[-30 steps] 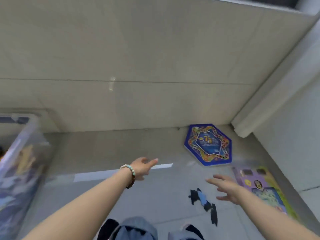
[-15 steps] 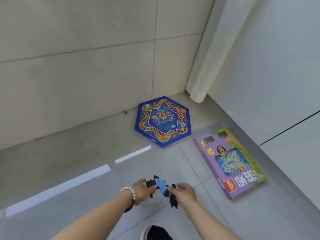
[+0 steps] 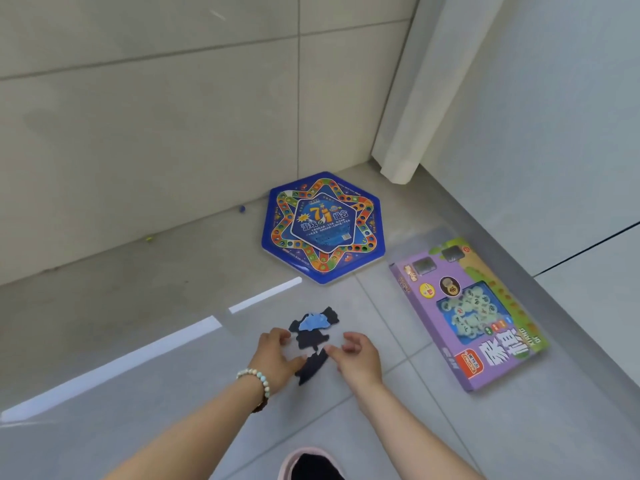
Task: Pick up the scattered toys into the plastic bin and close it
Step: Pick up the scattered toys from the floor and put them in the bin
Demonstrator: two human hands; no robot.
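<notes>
On the grey tiled floor (image 3: 138, 393), near the person's feet and in the middle of the view, lies a small cluster of dark flat pieces (image 3: 311, 339) with a light blue piece (image 3: 313, 322) resting on its far end. The left hand (image 3: 277, 358) sits against the cluster's left side, fingers curled toward its far-left edge and thumb reaching over the nearest dark piece. The right hand (image 3: 358, 358) sits at the right side, fingers loosely curled and thumb tip touching the cluster's near-right edge. Whether either hand actually has a pinch on a piece cannot be told. The pieces appear to lie flat on the tiles.

Farther off, by the wall, lies the hexagonal game board (image 3: 323, 226), and to its right the purple box (image 3: 464, 313). The plastic bin is out of view.

The pieces look thin, light and probably soft or foam-like, so they should weigh almost nothing but sit too flush to the floor for an easy lift. The best hold is likely at the jagged outer edges, sliding the pieces together and prising a fingertip under a corner. Loose pieces may slip apart or drop if gathered carelessly.
</notes>
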